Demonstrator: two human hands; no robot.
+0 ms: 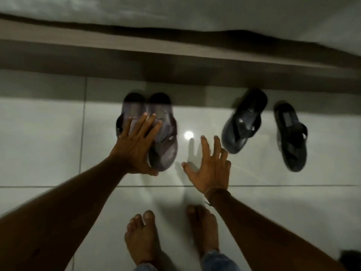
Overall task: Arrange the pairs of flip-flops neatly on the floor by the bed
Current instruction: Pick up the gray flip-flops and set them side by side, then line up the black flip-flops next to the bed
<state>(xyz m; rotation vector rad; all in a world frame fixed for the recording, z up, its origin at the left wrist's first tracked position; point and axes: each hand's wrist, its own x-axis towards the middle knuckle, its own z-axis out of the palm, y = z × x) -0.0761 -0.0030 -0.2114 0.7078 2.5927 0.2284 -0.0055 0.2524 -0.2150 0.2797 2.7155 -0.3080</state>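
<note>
A purple-grey pair of flip-flops [164, 133] lies side by side on the white tiled floor, heels near the bed base. My left hand [136, 145] is spread flat over this pair, fingers apart, hiding most of the left one. A black flip-flop [244, 122] lies tilted to the right of it, and its mate [291, 137] lies further right, angled the other way, with a gap between them. My right hand [211, 169] hovers open over bare floor between the two pairs, fingers pointing toward the tilted black one without touching it.
The wooden bed base [175, 61] runs across the top, with the white mattress [195, 12] above it. My bare feet [142, 237] stand on the tiles at the bottom centre. A lamp reflection [188, 135] glares on the floor.
</note>
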